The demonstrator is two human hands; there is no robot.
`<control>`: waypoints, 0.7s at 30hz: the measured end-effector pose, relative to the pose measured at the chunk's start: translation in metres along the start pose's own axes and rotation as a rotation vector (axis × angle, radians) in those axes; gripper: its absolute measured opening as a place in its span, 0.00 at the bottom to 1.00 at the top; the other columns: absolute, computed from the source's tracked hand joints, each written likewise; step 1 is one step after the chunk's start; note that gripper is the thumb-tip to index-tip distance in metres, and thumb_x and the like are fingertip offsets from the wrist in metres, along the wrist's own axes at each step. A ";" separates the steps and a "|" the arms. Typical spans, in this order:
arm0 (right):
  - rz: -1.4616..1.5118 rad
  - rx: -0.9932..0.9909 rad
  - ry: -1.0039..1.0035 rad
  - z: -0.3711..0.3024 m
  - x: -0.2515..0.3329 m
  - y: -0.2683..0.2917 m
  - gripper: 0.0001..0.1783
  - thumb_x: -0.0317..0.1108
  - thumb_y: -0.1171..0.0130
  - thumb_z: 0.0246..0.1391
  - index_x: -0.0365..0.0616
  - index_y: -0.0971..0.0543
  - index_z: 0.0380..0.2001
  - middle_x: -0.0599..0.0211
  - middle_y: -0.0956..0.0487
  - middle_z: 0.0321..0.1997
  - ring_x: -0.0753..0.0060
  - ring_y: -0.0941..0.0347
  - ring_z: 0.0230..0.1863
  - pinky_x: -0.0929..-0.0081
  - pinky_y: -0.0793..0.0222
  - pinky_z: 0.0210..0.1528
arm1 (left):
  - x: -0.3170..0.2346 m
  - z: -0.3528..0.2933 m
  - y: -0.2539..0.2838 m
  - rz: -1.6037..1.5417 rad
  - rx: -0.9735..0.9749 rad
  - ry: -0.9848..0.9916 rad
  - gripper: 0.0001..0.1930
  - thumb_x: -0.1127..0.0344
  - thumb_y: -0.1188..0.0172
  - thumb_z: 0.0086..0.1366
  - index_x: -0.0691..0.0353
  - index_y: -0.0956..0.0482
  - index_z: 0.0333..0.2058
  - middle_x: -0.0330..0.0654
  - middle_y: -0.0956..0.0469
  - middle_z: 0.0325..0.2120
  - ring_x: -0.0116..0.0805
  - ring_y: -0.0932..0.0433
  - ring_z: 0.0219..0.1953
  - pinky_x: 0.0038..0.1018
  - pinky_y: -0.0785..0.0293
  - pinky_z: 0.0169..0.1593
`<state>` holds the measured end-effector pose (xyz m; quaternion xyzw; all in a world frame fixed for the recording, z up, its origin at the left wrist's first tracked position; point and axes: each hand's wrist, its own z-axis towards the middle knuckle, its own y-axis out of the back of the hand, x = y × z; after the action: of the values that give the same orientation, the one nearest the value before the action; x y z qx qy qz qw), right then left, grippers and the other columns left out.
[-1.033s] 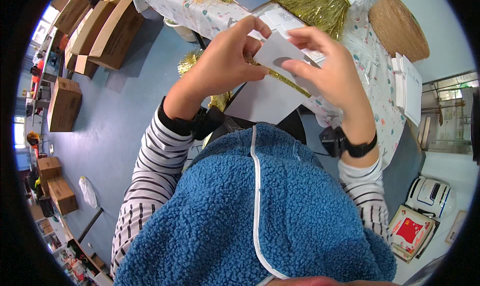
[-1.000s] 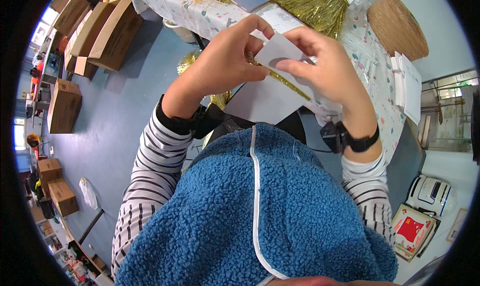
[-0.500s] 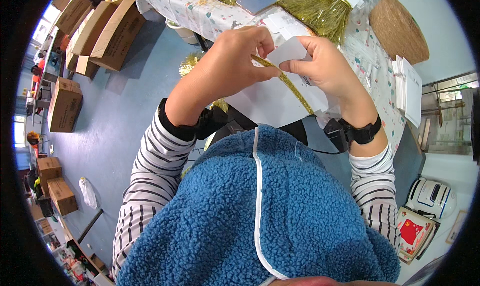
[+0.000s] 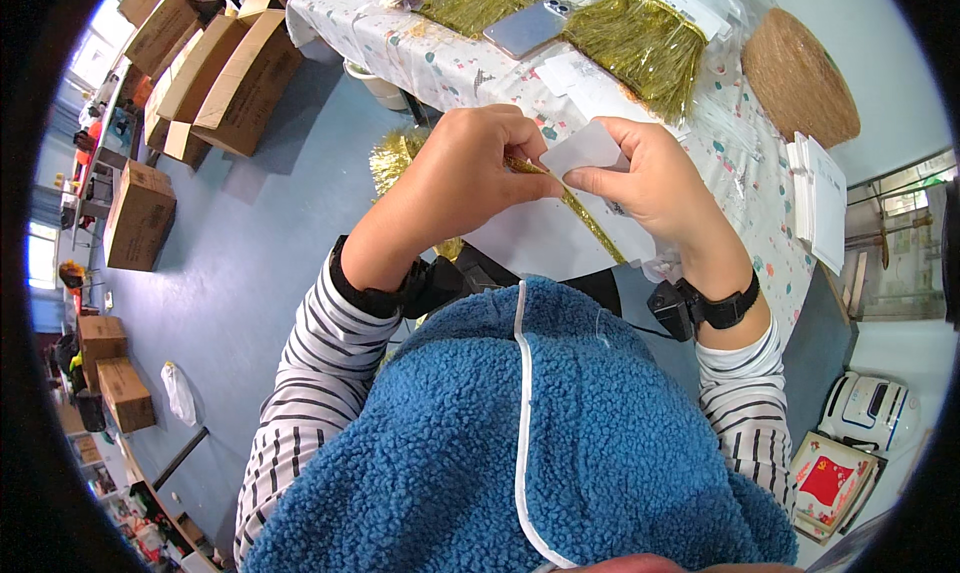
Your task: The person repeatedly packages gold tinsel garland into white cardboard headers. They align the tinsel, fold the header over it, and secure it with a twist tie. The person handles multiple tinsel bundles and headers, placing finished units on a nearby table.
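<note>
My left hand (image 4: pixel 480 163) is closed in a pinch on a narrow glittery gold strip (image 4: pixel 590 225), which slants down to the right across a large white sheet (image 4: pixel 530 238). Between the thumb and fingers of my right hand (image 4: pixel 640 178) is a small white card (image 4: pixel 583 149), its free corner close to my left fingertips. Shiny gold fringe (image 4: pixel 393 158) hangs beyond my left wrist, partly hidden by it; whether it joins the strip I cannot tell. The sheet lies below both hands, near my lap.
The patterned tablecloth (image 4: pixel 740 193) ahead bears a phone (image 4: pixel 527 30), olive-gold fringe bundles (image 4: pixel 640 53) and papers. A large brown spool (image 4: pixel 800 78) stands at the right, near stacked white boards (image 4: pixel 822 198). Cardboard boxes (image 4: pixel 245 88) and a white bucket (image 4: pixel 378 85) are on the left.
The whole view has shifted, so table and hands sit lower in the picture. My hands keep nearly the same hold on strip and card; the card has tilted slightly.
</note>
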<state>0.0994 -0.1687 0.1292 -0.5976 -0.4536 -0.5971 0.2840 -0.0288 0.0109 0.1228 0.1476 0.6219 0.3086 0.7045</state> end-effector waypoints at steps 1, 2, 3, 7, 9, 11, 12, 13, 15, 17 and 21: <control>0.018 0.011 0.005 0.000 0.000 0.000 0.13 0.24 0.38 0.57 0.34 0.19 0.46 0.67 0.16 0.37 0.81 0.22 0.35 0.78 0.25 0.38 | 0.000 0.000 0.001 -0.019 0.025 0.050 0.17 0.69 0.22 0.47 0.68 0.25 0.25 0.42 0.26 0.23 0.32 0.29 0.25 0.28 0.31 0.30; 0.025 0.014 -0.013 0.000 -0.001 -0.001 0.14 0.24 0.38 0.57 0.34 0.19 0.47 0.66 0.16 0.37 0.81 0.21 0.35 0.78 0.25 0.39 | -0.001 0.000 0.001 -0.039 0.004 0.027 0.17 0.70 0.22 0.47 0.68 0.25 0.25 0.41 0.26 0.23 0.31 0.29 0.25 0.28 0.31 0.30; 0.024 0.018 0.012 0.000 -0.001 -0.001 0.13 0.24 0.38 0.57 0.34 0.19 0.46 0.67 0.16 0.37 0.81 0.22 0.35 0.79 0.25 0.38 | -0.001 -0.001 0.000 -0.051 -0.014 0.019 0.17 0.70 0.22 0.48 0.67 0.26 0.25 0.41 0.26 0.23 0.31 0.29 0.25 0.27 0.31 0.30; -0.010 -0.007 0.030 0.000 -0.002 -0.001 0.13 0.25 0.38 0.57 0.34 0.19 0.46 0.67 0.16 0.36 0.82 0.22 0.34 0.79 0.26 0.37 | -0.002 -0.003 -0.006 0.081 -0.159 -0.139 0.16 0.71 0.22 0.49 0.66 0.26 0.25 0.41 0.26 0.24 0.31 0.28 0.25 0.26 0.31 0.29; -0.007 -0.022 0.020 0.000 -0.002 -0.001 0.12 0.26 0.37 0.58 0.35 0.19 0.45 0.68 0.16 0.36 0.83 0.23 0.33 0.80 0.27 0.36 | -0.003 -0.007 -0.011 0.127 -0.192 -0.151 0.15 0.71 0.23 0.49 0.65 0.24 0.26 0.40 0.26 0.25 0.32 0.27 0.25 0.28 0.30 0.30; -0.001 -0.033 -0.018 -0.002 -0.002 0.000 0.12 0.26 0.37 0.58 0.35 0.19 0.45 0.68 0.16 0.36 0.83 0.23 0.34 0.80 0.27 0.37 | -0.004 -0.011 -0.015 0.146 -0.219 -0.178 0.12 0.70 0.24 0.50 0.64 0.22 0.27 0.42 0.26 0.26 0.37 0.25 0.27 0.31 0.27 0.32; 0.008 -0.041 -0.039 -0.002 -0.002 0.000 0.12 0.27 0.37 0.58 0.36 0.19 0.45 0.68 0.16 0.36 0.83 0.23 0.34 0.80 0.27 0.37 | -0.004 -0.013 -0.018 0.138 -0.230 -0.197 0.11 0.70 0.26 0.51 0.64 0.21 0.28 0.43 0.26 0.28 0.42 0.23 0.29 0.33 0.26 0.34; 0.012 -0.049 -0.067 -0.003 -0.002 0.001 0.12 0.27 0.36 0.58 0.36 0.19 0.45 0.68 0.16 0.36 0.83 0.23 0.35 0.80 0.27 0.38 | -0.004 -0.014 -0.020 0.134 -0.236 -0.207 0.10 0.70 0.27 0.51 0.63 0.20 0.30 0.45 0.27 0.29 0.47 0.22 0.30 0.35 0.24 0.35; 0.054 -0.069 -0.072 -0.004 -0.002 0.001 0.13 0.28 0.35 0.58 0.36 0.19 0.46 0.68 0.16 0.37 0.83 0.23 0.36 0.80 0.27 0.40 | -0.005 -0.017 -0.025 0.258 -0.271 -0.303 0.09 0.71 0.28 0.53 0.63 0.20 0.30 0.44 0.28 0.29 0.44 0.22 0.31 0.35 0.24 0.36; 0.128 -0.095 -0.026 -0.004 -0.003 0.000 0.14 0.29 0.34 0.58 0.36 0.19 0.46 0.68 0.16 0.39 0.82 0.22 0.38 0.80 0.26 0.41 | -0.005 -0.019 -0.028 0.349 -0.295 -0.368 0.08 0.71 0.29 0.53 0.62 0.19 0.30 0.43 0.29 0.29 0.42 0.23 0.32 0.34 0.23 0.36; 0.138 -0.050 -0.022 -0.004 -0.005 0.003 0.17 0.30 0.32 0.56 0.36 0.19 0.48 0.66 0.15 0.42 0.80 0.21 0.40 0.79 0.26 0.43 | -0.005 -0.020 -0.031 0.424 -0.310 -0.437 0.07 0.71 0.30 0.54 0.62 0.20 0.30 0.42 0.31 0.29 0.40 0.24 0.33 0.32 0.23 0.35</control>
<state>0.1005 -0.1746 0.1256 -0.6408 -0.3994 -0.5806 0.3046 -0.0403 -0.0199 0.1048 0.2275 0.3573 0.5001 0.7553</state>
